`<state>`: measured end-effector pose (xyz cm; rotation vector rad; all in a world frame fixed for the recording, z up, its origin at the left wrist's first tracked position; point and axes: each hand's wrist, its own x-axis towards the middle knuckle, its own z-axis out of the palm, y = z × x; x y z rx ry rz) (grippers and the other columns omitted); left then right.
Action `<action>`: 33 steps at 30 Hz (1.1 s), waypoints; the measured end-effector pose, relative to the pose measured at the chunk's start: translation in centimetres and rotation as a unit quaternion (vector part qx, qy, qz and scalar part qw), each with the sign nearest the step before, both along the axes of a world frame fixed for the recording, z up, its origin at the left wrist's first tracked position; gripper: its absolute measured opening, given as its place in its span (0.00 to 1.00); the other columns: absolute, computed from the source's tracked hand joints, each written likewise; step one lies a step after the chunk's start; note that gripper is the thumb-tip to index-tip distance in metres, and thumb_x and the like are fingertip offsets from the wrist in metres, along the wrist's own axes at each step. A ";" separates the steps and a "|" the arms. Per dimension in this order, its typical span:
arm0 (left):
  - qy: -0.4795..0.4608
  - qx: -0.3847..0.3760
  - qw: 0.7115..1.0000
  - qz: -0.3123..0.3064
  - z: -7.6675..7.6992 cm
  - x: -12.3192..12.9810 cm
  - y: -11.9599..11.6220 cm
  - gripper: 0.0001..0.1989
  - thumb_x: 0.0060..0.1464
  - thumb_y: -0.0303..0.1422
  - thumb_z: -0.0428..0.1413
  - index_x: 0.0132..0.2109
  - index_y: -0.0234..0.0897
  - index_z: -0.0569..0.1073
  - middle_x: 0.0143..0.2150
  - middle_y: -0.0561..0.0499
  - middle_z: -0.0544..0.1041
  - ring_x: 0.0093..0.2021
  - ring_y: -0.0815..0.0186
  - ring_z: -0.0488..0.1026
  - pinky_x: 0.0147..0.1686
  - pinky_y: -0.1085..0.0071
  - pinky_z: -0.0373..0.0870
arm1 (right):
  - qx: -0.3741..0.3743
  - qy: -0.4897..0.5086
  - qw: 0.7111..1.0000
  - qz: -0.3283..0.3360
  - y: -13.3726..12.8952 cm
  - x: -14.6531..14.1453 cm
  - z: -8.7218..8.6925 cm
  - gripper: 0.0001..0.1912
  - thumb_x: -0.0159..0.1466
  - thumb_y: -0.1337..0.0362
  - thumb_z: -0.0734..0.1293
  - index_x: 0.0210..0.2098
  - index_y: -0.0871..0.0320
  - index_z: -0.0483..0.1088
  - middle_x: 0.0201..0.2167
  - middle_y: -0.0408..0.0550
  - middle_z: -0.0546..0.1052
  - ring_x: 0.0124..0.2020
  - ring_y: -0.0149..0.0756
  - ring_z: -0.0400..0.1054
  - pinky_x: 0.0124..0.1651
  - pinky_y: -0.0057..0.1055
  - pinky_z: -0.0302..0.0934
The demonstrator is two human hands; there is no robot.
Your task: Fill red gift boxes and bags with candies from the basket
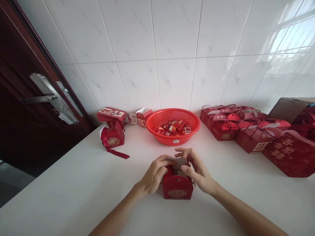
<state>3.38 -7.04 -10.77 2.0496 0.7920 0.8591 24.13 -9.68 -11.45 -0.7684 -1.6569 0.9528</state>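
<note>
A small red cardboard candy box with a gold oval design stands upright on the white table in front of me. Its top is open, and part of the pale inside shows. My left hand grips the box from the left, with fingers bent over the left flap and reaching to the far panel. On the other side, my right hand holds the right flap, thumb near the opening and index finger raised above the far edge. Part of that hand's fingers is hidden behind the flap.
A red plastic basket with wrapped sweets stands behind the box. Several filled-out red boxes crowd the right side. At the left lie a box with ribbon and flat cartons. A tiled wall closes the back.
</note>
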 end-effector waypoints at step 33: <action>0.191 0.143 0.965 0.113 1.5 0.3 -1.3 0.28 0.71 0.41 0.40 0.32 0.38 0.80 0.44 0.41 0.84 0.54 0.51 0.77 0.54 0.54 0.70 | 0.025 -0.080 0.996 0.035 -0.1 -0.1 0.4 0.22 0.69 0.47 0.60 0.55 0.53 0.66 0.55 0.53 0.72 0.55 0.46 0.68 0.57 0.41 0.63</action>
